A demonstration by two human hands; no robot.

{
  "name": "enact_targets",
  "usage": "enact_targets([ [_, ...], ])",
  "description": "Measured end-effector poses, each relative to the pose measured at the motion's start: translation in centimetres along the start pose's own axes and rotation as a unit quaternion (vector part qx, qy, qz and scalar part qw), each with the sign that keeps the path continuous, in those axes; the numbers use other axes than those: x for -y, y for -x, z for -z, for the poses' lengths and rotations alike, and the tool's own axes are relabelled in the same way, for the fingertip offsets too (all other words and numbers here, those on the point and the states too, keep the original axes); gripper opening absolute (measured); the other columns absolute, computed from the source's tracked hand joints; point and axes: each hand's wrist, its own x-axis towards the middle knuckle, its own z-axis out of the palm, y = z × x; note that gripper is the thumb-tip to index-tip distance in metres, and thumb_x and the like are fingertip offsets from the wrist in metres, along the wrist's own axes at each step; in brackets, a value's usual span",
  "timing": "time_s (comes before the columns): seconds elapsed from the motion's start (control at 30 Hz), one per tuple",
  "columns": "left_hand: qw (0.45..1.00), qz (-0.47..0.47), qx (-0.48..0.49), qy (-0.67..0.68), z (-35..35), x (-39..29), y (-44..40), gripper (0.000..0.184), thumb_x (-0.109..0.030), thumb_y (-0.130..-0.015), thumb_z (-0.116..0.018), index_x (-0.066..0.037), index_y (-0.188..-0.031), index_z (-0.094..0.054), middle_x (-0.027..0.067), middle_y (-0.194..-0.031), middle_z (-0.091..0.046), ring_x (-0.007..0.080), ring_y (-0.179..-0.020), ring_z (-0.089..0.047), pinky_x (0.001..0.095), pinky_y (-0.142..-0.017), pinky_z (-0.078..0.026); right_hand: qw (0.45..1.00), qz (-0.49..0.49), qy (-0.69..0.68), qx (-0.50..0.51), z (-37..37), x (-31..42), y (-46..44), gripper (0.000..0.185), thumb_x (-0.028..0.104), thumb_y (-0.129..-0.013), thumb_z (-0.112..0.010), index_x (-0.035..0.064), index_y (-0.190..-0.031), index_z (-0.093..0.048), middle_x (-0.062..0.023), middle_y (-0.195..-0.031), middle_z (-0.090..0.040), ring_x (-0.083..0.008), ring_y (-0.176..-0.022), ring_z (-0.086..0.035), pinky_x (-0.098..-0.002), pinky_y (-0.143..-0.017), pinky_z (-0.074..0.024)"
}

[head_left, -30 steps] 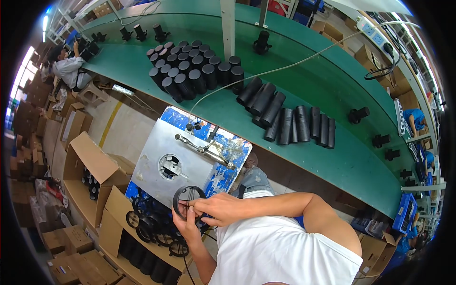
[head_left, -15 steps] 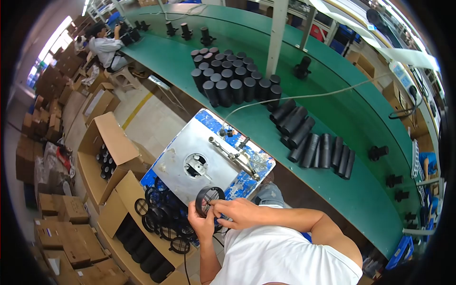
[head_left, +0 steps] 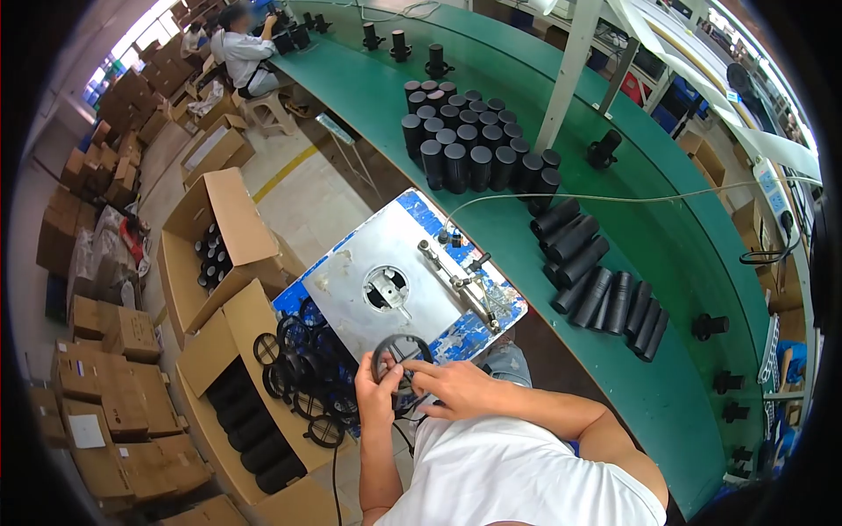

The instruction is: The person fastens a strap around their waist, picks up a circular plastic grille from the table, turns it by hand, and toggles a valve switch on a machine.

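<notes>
A black plastic ring with cross-spokes (head_left: 399, 338) is held up in front of my body, near the close edge of the metal plate (head_left: 346, 267). My left hand (head_left: 375, 396) is closed on its left and lower side. My right hand (head_left: 458, 388) has its bent fingers pressed at the ring's spokes and right side; the exact contact of the fingertips is too small to make out. Just beyond the ring, the plate has a round opening (head_left: 386, 288) with a metal fitting in it. A clamp-like metal mechanism (head_left: 458, 282) is mounted on the plate's right side.
Several similar black rings (head_left: 309, 405) lie heaped left of my hands. Open cartons (head_left: 235, 219) with black tubes stand further left. Black cylinders (head_left: 480, 167) stand on the green bench (head_left: 351, 83), others lie nearer. A co-worker (head_left: 246, 54) sits at the far left.
My view has shifted, so the bench and plate appear further right. The ring is tilted differently between my hands, showing more of its open face. Both hands stay at it.
</notes>
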Motion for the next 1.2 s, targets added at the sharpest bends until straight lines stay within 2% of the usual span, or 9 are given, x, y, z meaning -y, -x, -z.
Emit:
enact_targets([
  [0.17, 0.983, 0.076, -0.040, 0.164, -0.7, 1.8, -0.9, 0.016, -0.002, -0.087, -0.060, -0.008, -0.099, -0.051, -0.0006, -0.083, -0.051, 0.0062, -0.059, -0.043, 0.0212, -0.053, -0.032, 0.997, -0.018, 0.068, 0.040, -0.8, 0.3, -0.3, 0.063, 0.032, -0.069, -0.081, 0.0020, -0.110, -0.044, -0.0234, -0.135, -0.039, -0.0380, -0.072, -0.066, -0.0441, -0.062, -0.0556],
  [0.27, 0.977, 0.091, -0.034, 0.190, -0.3, 2.9, -1.2, 0.016, -0.002, -0.088, -0.059, -0.008, -0.100, -0.051, -0.0005, -0.083, -0.052, 0.0062, -0.061, -0.044, 0.0207, -0.053, -0.033, 0.996, -0.040, 0.079, 0.033, -1.2, 0.4, -0.2, 0.061, 0.030, -0.068, -0.081, 0.0040, -0.110, -0.045, -0.0208, -0.136, -0.039, -0.0373, -0.071, -0.066, -0.0435, -0.061, -0.0557],
  [0.3, 0.974, 0.105, -0.037, 0.199, -0.6, 2.9, -1.1, 0.015, -0.002, -0.088, -0.058, -0.008, -0.100, -0.051, -0.0005, -0.083, -0.052, 0.0062, -0.063, -0.045, 0.0203, -0.054, -0.033, 0.997, -0.039, 0.059, -0.025, -1.6, 0.0, -0.2, 0.056, 0.029, -0.069, -0.080, 0.0065, -0.107, -0.047, -0.0161, -0.124, -0.052, -0.0351, -0.072, -0.066, -0.0423, -0.059, -0.0546],
  [0.43, 0.980, 0.097, -0.016, 0.176, -1.1, 3.1, -0.6, 0.015, -0.005, -0.089, -0.058, -0.009, -0.102, -0.052, -0.0020, -0.083, -0.052, 0.0050, -0.064, -0.045, 0.0205, -0.055, -0.035, 0.994, -0.046, 0.048, -0.084, -0.4, -0.8, -0.6, 0.040, 0.027, -0.072, -0.077, 0.0081, -0.096, -0.052, -0.0056, -0.084, -0.063, -0.0297, -0.073, -0.066, -0.0400, -0.057, -0.0511],
  [0.67, 0.998, -0.047, 0.029, -0.035, -0.1, 3.1, -0.9, 0.029, -0.024, -0.092, -0.061, -0.003, -0.110, -0.052, 0.0021, -0.093, -0.058, 0.0048, -0.070, -0.048, 0.0197, -0.059, -0.039, 0.993, -0.019, 0.021, -0.118, -0.4, -1.3, -0.5, 0.036, 0.024, -0.070, -0.079, 0.0091, -0.094, -0.056, -0.0015, -0.074, -0.059, -0.0251, -0.062, -0.061, -0.0372, -0.054, -0.0477],
  [0.83, 0.998, -0.051, 0.043, -0.015, -0.4, 2.6, -1.1, 0.031, -0.019, -0.089, -0.063, -0.001, -0.112, -0.052, 0.0060, -0.102, -0.060, 0.0094, -0.081, -0.057, 0.0226, -0.066, -0.047, 0.994, -0.018, 0.029, -0.101, -0.5, -2.0, -0.7, 0.027, 0.014, -0.074, -0.073, 0.0086, -0.087, -0.050, -0.0064, -0.109, -0.064, -0.0310, -0.073, -0.065, -0.0412, -0.059, -0.0517],
  [0.97, 0.999, -0.034, 0.027, 0.005, -0.6, 2.6, -1.4, 0.028, -0.009, -0.086, -0.063, -0.001, -0.111, -0.053, 0.0063, -0.105, -0.060, 0.0093, -0.077, -0.058, 0.0229, -0.064, -0.047, 0.992, -0.020, 0.050, -0.116, -1.0, -1.8, -1.0, 0.022, 0.012, -0.078, -0.068, 0.0066, -0.089, -0.049, -0.0099, -0.117, -0.062, -0.0332, -0.071, -0.065, -0.0412, -0.059, -0.0515],
  [1.07, 0.999, -0.033, 0.018, 0.001, -0.6, 2.6, -1.5, 0.028, -0.003, -0.085, -0.064, -0.001, -0.111, -0.054, 0.0056, -0.103, -0.060, 0.0079, -0.073, -0.057, 0.0216, -0.063, -0.046, 0.993, -0.072, -0.019, -0.096, -0.4, -0.7, -1.1, 0.020, 0.013, -0.080, -0.067, 0.0065, -0.090, -0.051, -0.0117, -0.112, -0.064, -0.0325, -0.071, -0.065, -0.0403, -0.057, -0.0507],
  [1.2, 0.997, -0.052, 0.054, -0.031, 0.0, 2.7, -1.2, 0.029, 0.002, -0.083, -0.067, 0.000, -0.109, -0.055, 0.0034, -0.098, -0.060, 0.0060, -0.078, -0.058, 0.0195, -0.066, -0.047, 0.984, -0.108, -0.048, -0.130, 0.4, 0.1, -0.8, 0.016, 0.014, -0.082, -0.068, 0.0079, -0.088, -0.054, -0.0077, -0.074, -0.066, -0.0204, -0.048, -0.061, -0.0328, -0.047, -0.0481],
])
